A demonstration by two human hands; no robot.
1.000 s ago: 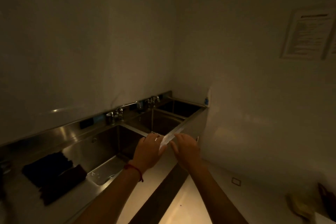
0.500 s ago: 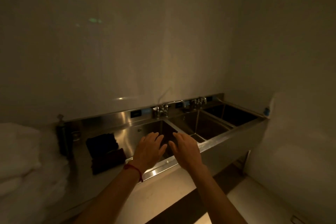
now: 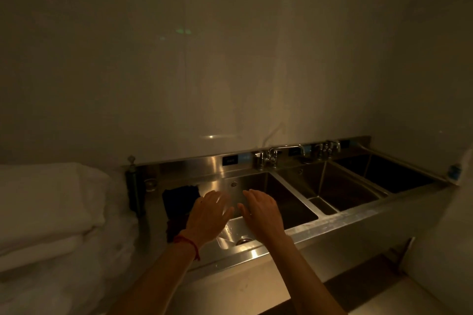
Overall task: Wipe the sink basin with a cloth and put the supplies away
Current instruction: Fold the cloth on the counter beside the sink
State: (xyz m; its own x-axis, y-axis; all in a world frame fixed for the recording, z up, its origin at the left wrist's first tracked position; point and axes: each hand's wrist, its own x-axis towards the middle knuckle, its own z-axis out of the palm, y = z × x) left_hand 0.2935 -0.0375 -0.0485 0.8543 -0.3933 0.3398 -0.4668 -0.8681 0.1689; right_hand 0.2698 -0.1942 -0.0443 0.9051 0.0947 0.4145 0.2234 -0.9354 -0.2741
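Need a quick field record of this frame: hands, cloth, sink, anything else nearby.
left hand: open, fingers spread, holds nothing, above the left basin's left edge
right hand: open, holds nothing, over the left basin
dark cloth: on the drainboard left of the basin, partly behind the left hand
sink: steel, three basins
drain: visible in the left basin
faucet: on the backsplash
white linens: folded, far left
lighting: dim

Both hands hover palm-down over the leftmost basin [image 3: 271, 202] of a steel three-bay sink, left hand [image 3: 208, 215] and right hand [image 3: 261, 211] empty with fingers spread. Dark cloth [image 3: 180, 197] lies on the drainboard just left of them, white folded towels [image 3: 48, 212] at far left.
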